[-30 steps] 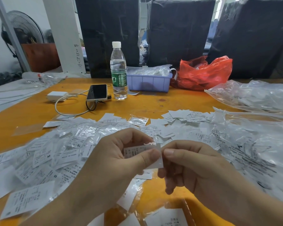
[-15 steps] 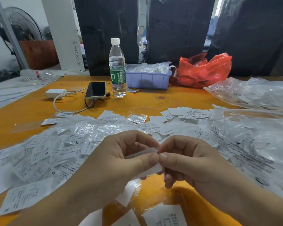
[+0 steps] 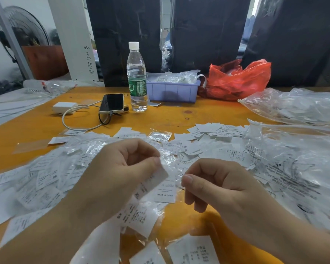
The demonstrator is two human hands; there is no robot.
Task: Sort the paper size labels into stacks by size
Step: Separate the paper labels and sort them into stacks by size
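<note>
The left hand [image 3: 122, 168] is closed in a pinch: thumb and forefinger grip one white paper label [image 3: 152, 182] at its upper edge. The label hangs tilted, printed face partly shown, with "XL" near its lower end. A crumpled clear sleeve [image 3: 170, 162] sits at the same fingertips; whether the hand also grips it cannot be determined. The right hand [image 3: 223, 189] is at 3 o'clock from the left hand, apart from it, fingers curled with thumb against forefinger. What it holds, if anything, cannot be determined.

Below the hands, loose labels [image 3: 166, 191] lie on the orange desk [image 3: 179, 117]; one reads "MADE IN CHINA". A broad spread of labels in clear sleeves [image 3: 46, 180] covers the desk at 9 o'clock, with "M" visible on one. A smaller group of bare labels [image 3: 213, 130] lies at 1 o'clock.

Containers: a lilac plastic bin [image 3: 171, 91] at 12 o'clock holds clear bags of small printed items. A red plastic bag [image 3: 236, 80] stands just beside it at 1 o'clock; contents unclear. Large clear bags [image 3: 293, 107] holding printed labels lie at 2 to 3 o'clock.

A water bottle [image 3: 136, 79] stands upright beside the bin. A phone [image 3: 111, 102] and white charger [image 3: 64, 107] with cable lie at 11 o'clock.
</note>
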